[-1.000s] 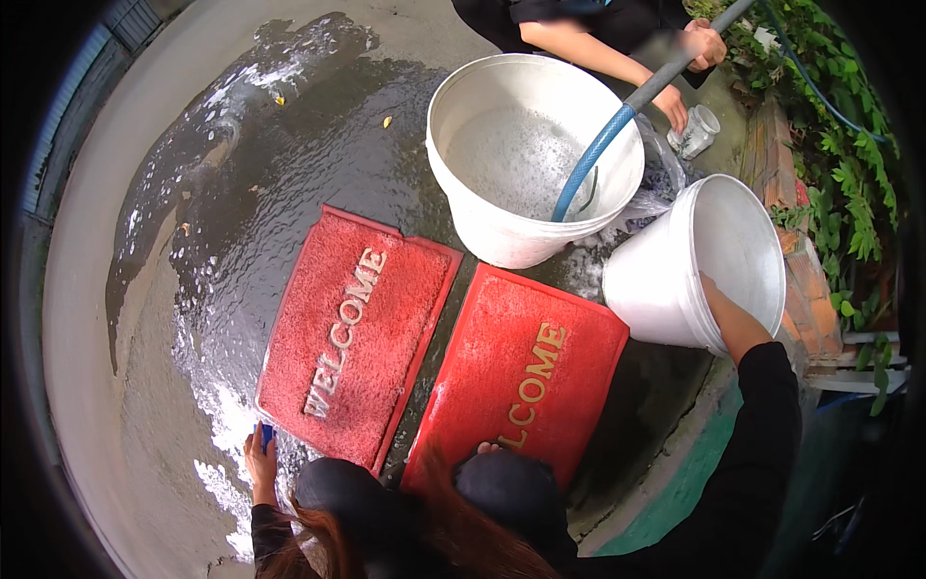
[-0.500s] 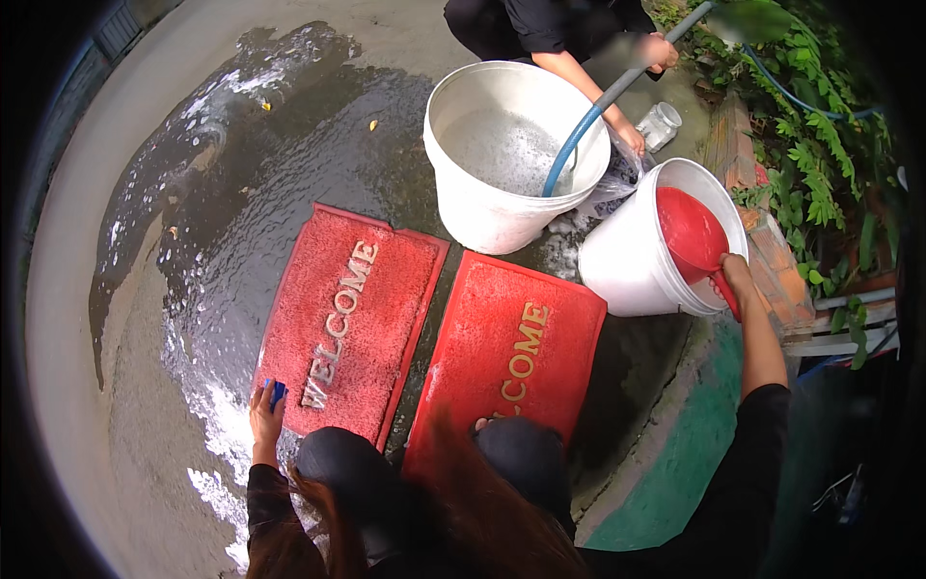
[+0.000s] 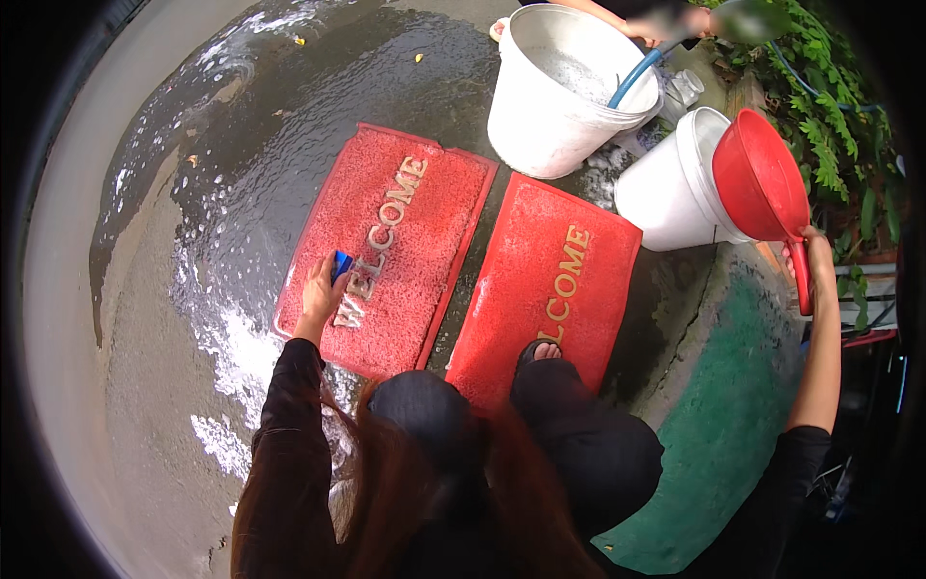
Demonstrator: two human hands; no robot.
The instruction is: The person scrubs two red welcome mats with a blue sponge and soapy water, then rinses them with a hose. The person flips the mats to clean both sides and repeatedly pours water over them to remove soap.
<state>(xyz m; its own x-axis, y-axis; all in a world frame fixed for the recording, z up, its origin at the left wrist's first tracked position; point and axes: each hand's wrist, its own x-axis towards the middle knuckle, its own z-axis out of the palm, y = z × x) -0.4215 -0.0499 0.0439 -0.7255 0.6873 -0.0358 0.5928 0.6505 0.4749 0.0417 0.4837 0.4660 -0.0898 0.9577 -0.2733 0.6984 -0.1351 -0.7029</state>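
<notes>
My left hand (image 3: 320,292) is closed on a small blue scrub brush (image 3: 341,264), which is over the left red doormat (image 3: 417,261) beside its raised lettering. My fingers hide part of the brush. Out to the right, my right hand (image 3: 813,255) grips the handle of a red water dipper (image 3: 757,172). The dipper's bowl is at the rim of the smaller white bucket (image 3: 658,199), overlapping it; how much water it holds, I cannot tell. A second red doormat (image 3: 579,217) lies to the right of the first, with my sandalled foot on its near part.
A larger white bucket (image 3: 540,125) holds foamy water, with a blue hose (image 3: 637,77) running into it. Another person's hand (image 3: 500,29) is at its rim. A clear jar (image 3: 685,87) stands near green plants (image 3: 820,125). Suds (image 3: 231,357) whiten the wet concrete.
My right hand has lifted the dipper out of the smaller bucket. My left hand has moved with the brush from the left mat's edge onto the mat. The other person's hand has shifted to the large bucket's rim.
</notes>
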